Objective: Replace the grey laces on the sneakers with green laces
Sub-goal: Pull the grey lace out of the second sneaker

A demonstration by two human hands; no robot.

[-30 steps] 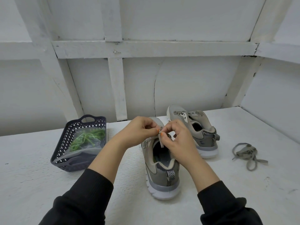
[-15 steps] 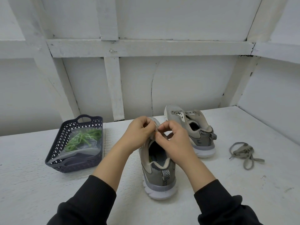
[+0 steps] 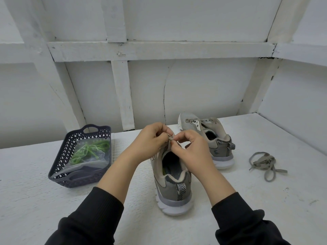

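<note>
A grey sneaker [image 3: 172, 188] stands in front of me, heel toward me. My left hand [image 3: 150, 140] and my right hand [image 3: 192, 151] meet over its tongue, both pinching a short piece of grey lace [image 3: 170, 138] between fingertips. The sneaker's front is hidden behind my hands. A second grey sneaker [image 3: 210, 138] stands behind and to the right with no lace in its eyelets. A loose grey lace [image 3: 265, 163] lies bunched on the table at the right. Green laces [image 3: 90, 151] sit in a clear bag inside the basket.
A dark perforated plastic basket [image 3: 62, 177] stands at the left on the white table [image 3: 35, 200]. White panelled walls close in behind and on the right.
My hands have shifted slightly forward and up over the sneaker's tongue, still pinching the grey lace. The sneakers, loose lace and basket lie as before.
</note>
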